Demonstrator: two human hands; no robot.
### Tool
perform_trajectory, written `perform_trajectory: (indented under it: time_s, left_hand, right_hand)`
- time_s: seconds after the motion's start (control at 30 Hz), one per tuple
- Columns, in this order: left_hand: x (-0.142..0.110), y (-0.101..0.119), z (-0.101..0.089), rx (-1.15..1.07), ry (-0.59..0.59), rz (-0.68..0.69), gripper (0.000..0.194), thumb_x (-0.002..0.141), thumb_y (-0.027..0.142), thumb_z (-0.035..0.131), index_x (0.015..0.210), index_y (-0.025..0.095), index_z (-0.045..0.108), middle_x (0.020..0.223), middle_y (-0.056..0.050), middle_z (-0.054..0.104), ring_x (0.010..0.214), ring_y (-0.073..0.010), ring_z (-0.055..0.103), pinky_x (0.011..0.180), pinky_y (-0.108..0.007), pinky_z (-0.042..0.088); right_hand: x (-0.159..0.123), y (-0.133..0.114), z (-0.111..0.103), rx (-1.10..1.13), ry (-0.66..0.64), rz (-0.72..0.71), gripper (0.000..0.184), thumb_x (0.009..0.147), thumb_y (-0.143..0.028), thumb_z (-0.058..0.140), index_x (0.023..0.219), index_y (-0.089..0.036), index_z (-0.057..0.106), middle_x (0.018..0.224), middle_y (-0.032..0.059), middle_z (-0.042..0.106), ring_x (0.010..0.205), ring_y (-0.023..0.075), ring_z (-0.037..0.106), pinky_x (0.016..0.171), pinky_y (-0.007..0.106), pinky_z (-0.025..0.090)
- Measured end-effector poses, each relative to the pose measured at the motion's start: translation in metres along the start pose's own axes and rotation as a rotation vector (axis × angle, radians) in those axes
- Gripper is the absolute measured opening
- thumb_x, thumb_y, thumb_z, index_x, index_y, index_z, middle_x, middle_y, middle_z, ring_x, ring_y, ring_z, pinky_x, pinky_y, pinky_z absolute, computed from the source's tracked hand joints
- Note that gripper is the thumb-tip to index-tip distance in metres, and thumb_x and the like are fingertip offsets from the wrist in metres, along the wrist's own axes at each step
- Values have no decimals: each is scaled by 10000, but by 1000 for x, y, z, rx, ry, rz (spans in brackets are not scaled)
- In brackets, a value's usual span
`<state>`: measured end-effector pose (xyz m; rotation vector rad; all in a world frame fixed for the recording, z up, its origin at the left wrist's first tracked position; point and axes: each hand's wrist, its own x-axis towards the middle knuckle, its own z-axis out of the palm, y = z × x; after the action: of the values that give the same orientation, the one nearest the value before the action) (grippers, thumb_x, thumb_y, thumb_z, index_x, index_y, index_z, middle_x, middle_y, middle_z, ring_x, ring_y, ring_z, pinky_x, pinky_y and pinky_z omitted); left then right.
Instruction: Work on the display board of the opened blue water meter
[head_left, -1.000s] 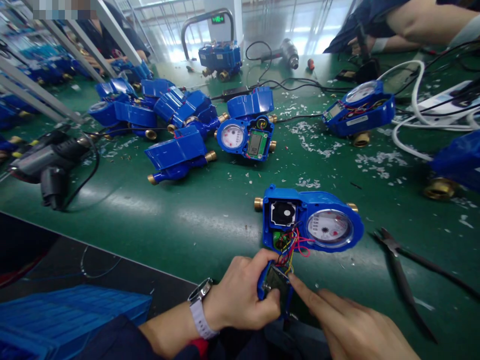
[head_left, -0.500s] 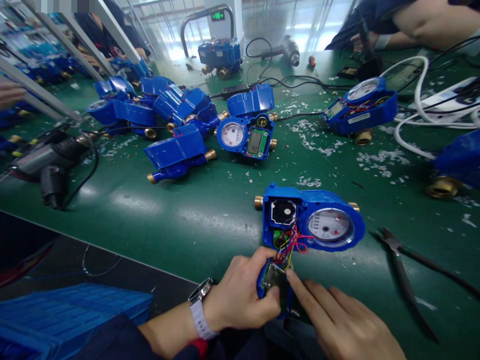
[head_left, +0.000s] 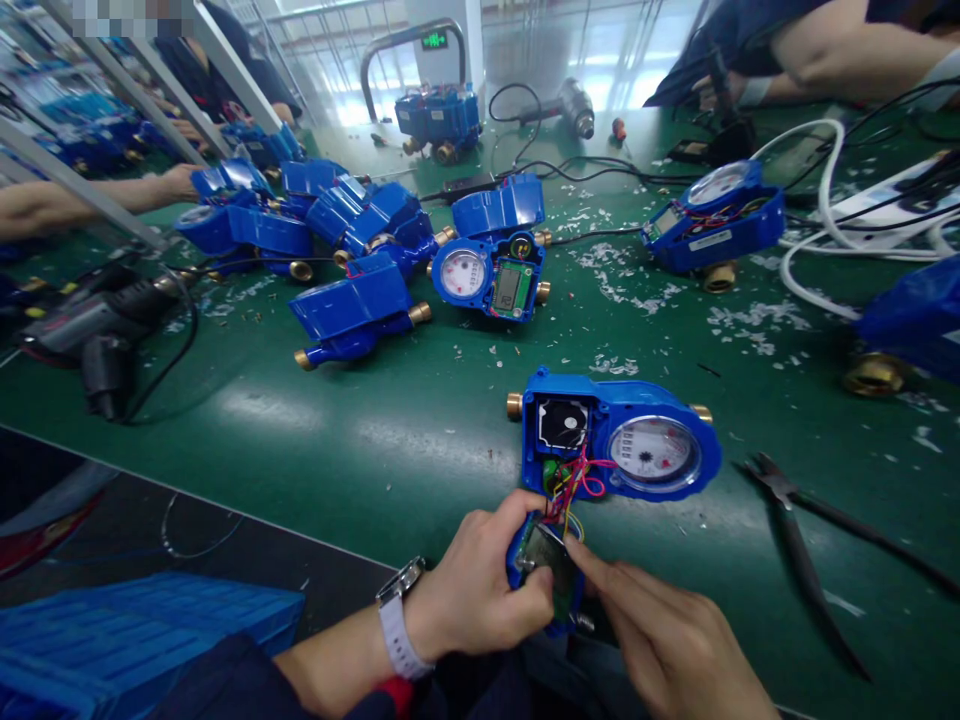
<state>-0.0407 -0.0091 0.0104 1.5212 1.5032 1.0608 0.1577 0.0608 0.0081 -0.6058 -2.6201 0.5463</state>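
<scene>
The person's left hand point(head_left: 476, 585) and forearm point(head_left: 337, 665) came out of a dark navy sleeve point(head_left: 217, 685), which filled the bottom edge of the view. Beside its cuff showed a small patch of red cloth point(head_left: 394, 695), perhaps a lining or an inner layer, though the cropped view made that hard to judge. On the left wrist sat a watch point(head_left: 401, 582) with a silvery case and dark face, on a wide white segmented strap point(head_left: 397, 640). The right hand point(head_left: 660, 640) was bare, its wrist running out of frame.
</scene>
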Motion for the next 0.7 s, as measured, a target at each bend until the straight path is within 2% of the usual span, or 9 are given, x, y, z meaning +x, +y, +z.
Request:
perform_trajectory:
  time_s: [0.13,0.23,0.33,0.37,0.43,0.5,0.57,0.6,0.7]
  left_hand:
    - [0,-5,-1,-216,-30,-61,335,816,250,515,1124,119,499,816,-27,608,624,-106,513,614,-225,412]
    - [0,-8,-3,-325,-37,-122,376,825,289,522,1147,98,501,836,-55,594,643,-112,494,615,-229,421]
    - [-2,-10,-4,-414,-68,-158,400,825,286,547,1174,95,495,842,-55,586,668,-108,485,632,-221,430]
    - [-3,-11,-4,-447,-79,-166,405,828,282,556,1183,96,497,855,-56,587,681,-106,488,641,-218,433]
    - [-4,-13,-4,-497,-85,-177,430,834,283,564,1217,97,504,904,-69,598,716,-109,506,664,-216,442]
    - [-5,-14,-4,-479,-70,-158,479,845,312,569,1267,93,510,971,-94,621,763,-128,544,696,-235,463]
    - [-7,-13,-4,-355,-51,-93,513,856,317,572,1316,99,507,1019,-101,649,803,-147,592,739,-259,482]
    - [-8,-12,-4,-278,-44,-57,523,862,309,573,1342,114,495,1043,-92,658,825,-150,614,762,-265,488]
    - [-16,-10,-5,-87,-26,-7,569,876,281,586,1412,193,419,1202,-54,633,998,-154,634,893,-274,474]
  right_hand:
    - [4,-3,5,191,26,82,395,941,-49,404,1290,-198,516,1106,-35,661,946,-1,647,868,47,467]
    - [3,-6,5,271,12,166,383,953,-87,431,1279,-282,480,1121,-87,648,1000,-35,624,895,7,420]
    - [3,-11,4,507,-123,354,282,1000,-231,397,1258,-261,507,903,-49,655,699,-24,612,649,4,437]
    - [4,-13,3,618,-168,448,305,1011,-326,375,1255,-212,518,808,-16,634,591,-1,563,554,38,417]
    - [6,-17,-1,797,-202,605,506,997,-499,335,1254,-102,518,679,28,582,479,36,478,452,101,370]
    - [8,-18,-7,840,-162,623,560,991,-522,327,1241,-54,506,670,45,579,479,53,495,450,121,391]
    - [7,-14,-16,659,-53,471,366,1012,-360,358,1237,-108,498,698,-2,588,505,18,519,519,81,431]
    - [5,-10,-21,472,13,367,295,1010,-274,369,1246,-145,490,732,-28,594,555,-2,548,577,58,447]
    - [-7,7,-35,-199,151,125,341,962,-129,398,1283,-211,480,877,-51,617,729,5,611,683,106,473]
